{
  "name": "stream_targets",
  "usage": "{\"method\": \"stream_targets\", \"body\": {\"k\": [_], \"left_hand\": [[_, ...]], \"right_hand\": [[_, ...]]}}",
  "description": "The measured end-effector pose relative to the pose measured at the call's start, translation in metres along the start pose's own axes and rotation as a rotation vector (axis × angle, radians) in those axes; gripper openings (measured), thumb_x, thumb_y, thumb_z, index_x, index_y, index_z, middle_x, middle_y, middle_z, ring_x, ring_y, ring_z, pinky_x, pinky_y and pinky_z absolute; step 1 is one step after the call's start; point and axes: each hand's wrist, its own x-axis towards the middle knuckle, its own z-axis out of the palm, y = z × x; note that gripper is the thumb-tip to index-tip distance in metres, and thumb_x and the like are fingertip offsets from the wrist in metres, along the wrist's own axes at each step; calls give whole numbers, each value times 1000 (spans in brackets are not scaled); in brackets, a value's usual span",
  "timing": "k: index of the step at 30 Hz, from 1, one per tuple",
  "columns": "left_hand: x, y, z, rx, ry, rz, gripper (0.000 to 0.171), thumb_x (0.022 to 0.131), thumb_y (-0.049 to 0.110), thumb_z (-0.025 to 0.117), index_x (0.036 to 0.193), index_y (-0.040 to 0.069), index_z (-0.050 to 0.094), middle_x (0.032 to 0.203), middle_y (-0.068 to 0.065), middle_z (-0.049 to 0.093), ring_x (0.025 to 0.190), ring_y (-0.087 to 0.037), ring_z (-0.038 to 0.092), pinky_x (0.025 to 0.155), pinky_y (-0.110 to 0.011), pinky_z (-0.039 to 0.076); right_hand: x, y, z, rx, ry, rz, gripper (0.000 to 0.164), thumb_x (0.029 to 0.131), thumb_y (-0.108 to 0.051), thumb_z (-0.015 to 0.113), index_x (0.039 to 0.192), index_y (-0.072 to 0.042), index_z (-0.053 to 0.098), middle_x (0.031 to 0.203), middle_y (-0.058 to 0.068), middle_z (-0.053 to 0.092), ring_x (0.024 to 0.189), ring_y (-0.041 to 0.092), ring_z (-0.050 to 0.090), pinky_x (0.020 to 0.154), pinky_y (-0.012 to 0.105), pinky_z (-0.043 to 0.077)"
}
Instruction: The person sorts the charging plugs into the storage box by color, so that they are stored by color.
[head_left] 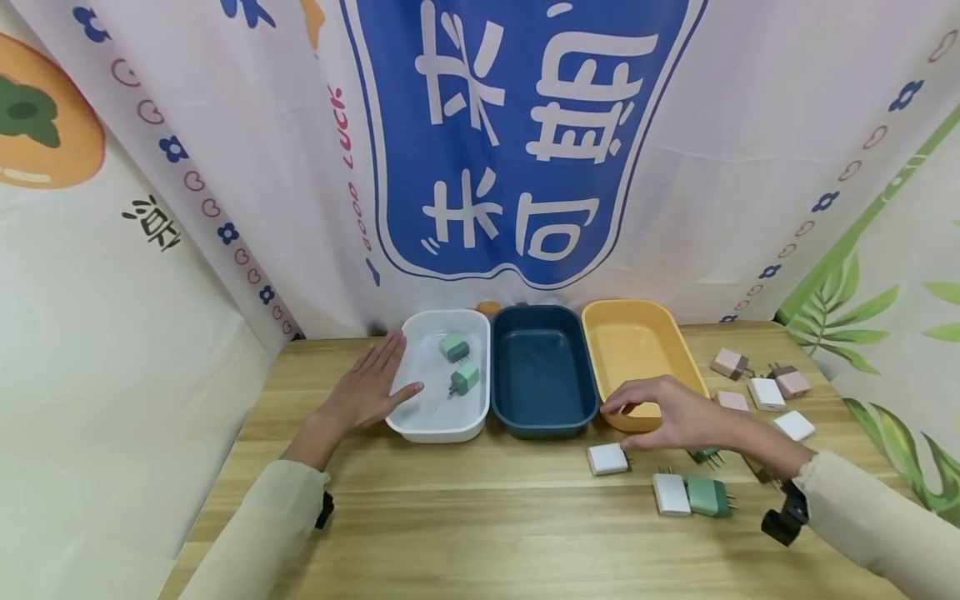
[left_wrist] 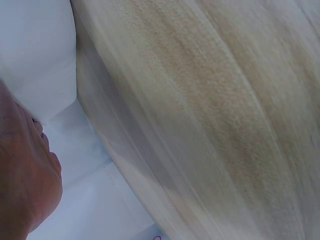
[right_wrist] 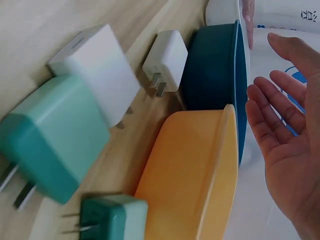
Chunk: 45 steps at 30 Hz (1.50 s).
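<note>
Green chargers, two, in white tray, just right of left hand, its fingers straight against tray's left rim. Blue tray next, then yellow tray. White charger on table, before where those two meet, near right hand's thumb but apart; fingers loosely bent, gripping nothing. More chargers scattered farther right.

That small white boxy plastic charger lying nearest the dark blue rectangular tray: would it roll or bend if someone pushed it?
The small white boxy plastic charger would probably slide rather than roll, since its faces look flat. It looks hard and smooth, so bending seems unlikely. Its protruding metal prongs might catch on things.
</note>
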Motion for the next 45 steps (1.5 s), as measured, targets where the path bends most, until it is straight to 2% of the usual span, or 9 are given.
{"method": "stream_targets", "body": {"k": [12,17,22,27,31,38,45], "left_hand": [[1,2,-1,-6,-4,5,102,105,72,37,169,1,1,178,-18,2,165,-35,2,133,-55,10],[0,0,0,1,6,7,101,105,71,37,168,-1,5,177,-20,4,164,-37,4,133,-55,11],[-1,-1,0,3,13,11,100,106,70,37,169,-1,6,177,-20,5,164,-37,5,133,-55,12],[0,-2,1,7,13,18,101,106,71,36,168,-1,4,177,-21,4,164,-38,5,133,-56,11],[0,-1,0,2,12,18,101,106,70,37,169,-1,4,178,-20,4,164,-37,5,133,-54,10],[0,1,-2,-12,1,10,100,106,69,38,169,0,3,178,-18,3,165,-33,0,133,-53,9],[1,0,-1,-1,1,8,100,106,70,37,169,0,3,178,-19,4,165,-33,0,133,-55,11]], "right_hand": [[-30,-5,-8,-16,-16,35,44,84,-12,92,124,-20,74,116,-1,76,102,18,73,85,35,63],[-40,-3,-9,-51,-49,95,41,85,-19,92,123,-23,75,117,-4,76,104,14,73,88,31,62],[-51,-4,-11,-69,-70,129,39,87,-29,90,123,-26,76,117,-12,75,103,13,73,86,35,63],[-60,-4,-15,-67,-64,117,41,84,-24,92,122,-26,76,115,-8,76,102,14,73,85,36,63],[-68,-4,-18,-70,-62,134,41,84,-25,93,121,-24,76,114,-2,77,101,14,73,85,32,61],[-82,-1,-18,-58,-57,166,42,82,-25,94,119,-14,77,110,-2,78,99,10,73,82,31,62],[-94,6,-18,-93,-45,124,44,80,-26,96,117,-13,77,109,-3,78,97,7,72,78,27,61]]}}
